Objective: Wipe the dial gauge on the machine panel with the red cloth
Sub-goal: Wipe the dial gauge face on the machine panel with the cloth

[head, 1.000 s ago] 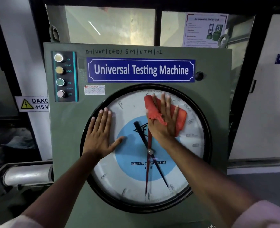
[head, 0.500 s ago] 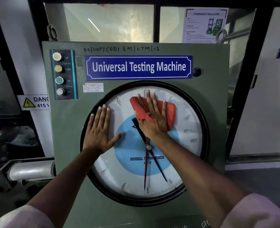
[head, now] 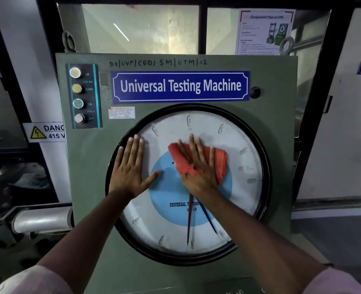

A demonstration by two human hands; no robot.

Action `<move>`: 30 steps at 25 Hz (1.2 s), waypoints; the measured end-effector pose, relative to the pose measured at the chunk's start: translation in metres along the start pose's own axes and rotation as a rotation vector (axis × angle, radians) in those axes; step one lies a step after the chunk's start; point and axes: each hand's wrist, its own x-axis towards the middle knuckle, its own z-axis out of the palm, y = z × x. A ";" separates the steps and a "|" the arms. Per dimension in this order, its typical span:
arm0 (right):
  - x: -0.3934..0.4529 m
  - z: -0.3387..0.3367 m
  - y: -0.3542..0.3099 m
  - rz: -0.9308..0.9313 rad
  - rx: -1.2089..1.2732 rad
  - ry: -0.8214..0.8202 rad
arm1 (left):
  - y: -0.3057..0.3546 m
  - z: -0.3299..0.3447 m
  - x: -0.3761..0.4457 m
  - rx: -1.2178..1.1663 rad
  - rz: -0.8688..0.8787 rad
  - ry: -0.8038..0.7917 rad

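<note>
While the right hand (head: 197, 166) lies flat w/ fingers spread over the red cloth (head: 215, 161), pressing it to the glass, the cloth sits just above centre of the dial gauge (head: 234, 187), straddling the upper edge of the blue disc (head: 166, 206) and the white scale ring; cloth's bunched edge pokes out left of the knuckles, its folded end right of the little finger, well short of the black bezel (head: 267, 177) on that side; left hand (head: 131, 168) is open and flat too, fingers together pointing up, thumb splayed toward centre, palm planted on the gauge's left part w/ the outer fingers right at the bezel's inner edge; the two hands are near each other but apart, a strip of blue disc showing between thumb and cloth.

Both forearms come up from the bottom corners of the frame and cross the lower bezel; red pointer (head: 189, 219) and a dark one (head: 209, 219) run downward from under the right wrist toward bottom of the dial.

Uncovered glass: whole top arc under the nameplate (head: 180, 85), the right side out to the bezel, and the lower middle between the arms; green machine panel (head: 279, 124) frames the gauge w/ only a narrow margin at right, wider at left; button strip (head: 84, 95) sits upper left of the panel, clear of both hands; danger sign (head: 45, 131) at left frame edge, poster (head: 264, 30) upper right behind the panel.
</note>
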 end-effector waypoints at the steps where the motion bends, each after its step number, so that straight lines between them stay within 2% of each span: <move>1: -0.024 0.005 0.003 -0.065 -0.031 -0.011 | 0.001 0.000 0.000 0.001 0.001 -0.006; 4: -0.010 0.004 0.025 -0.242 -0.069 -0.026 | 0.000 -0.003 0.002 -0.005 -0.003 -0.023; 5: 0.010 -0.002 0.026 -0.213 -0.056 -0.018 | 0.001 -0.003 0.001 -0.002 0.000 -0.025; 7: 0.044 -0.008 0.021 -0.033 0.009 0.010 | 0.001 -0.003 0.001 0.001 0.003 -0.012; 9: 0.036 -0.003 0.006 0.069 0.048 0.039 | 0.001 -0.003 0.002 -0.014 0.004 -0.012; 12: -0.032 0.013 0.000 -0.125 -0.029 -0.004 | -0.002 -0.003 -0.001 -0.017 0.015 -0.020; 15: -0.019 0.001 0.028 -0.277 -0.063 -0.027 | -0.004 -0.006 0.001 -0.016 0.022 -0.037; 19: 0.043 -0.026 0.045 0.000 0.020 -0.045 | 0.000 -0.004 0.001 -0.009 0.015 -0.027; 21: 0.020 -0.020 0.042 0.154 0.055 -0.006 | -0.001 -0.003 0.002 0.006 0.029 -0.005; 23: -0.026 -0.011 0.037 0.260 0.088 -0.060 | -0.004 -0.004 0.011 0.047 0.081 0.026; 26: -0.044 -0.006 0.043 0.277 0.109 -0.154 | -0.006 -0.013 0.037 0.068 0.173 0.013; 30: 0.029 -0.025 0.040 0.302 0.164 -0.071 | 0.006 -0.015 0.051 0.067 0.170 0.002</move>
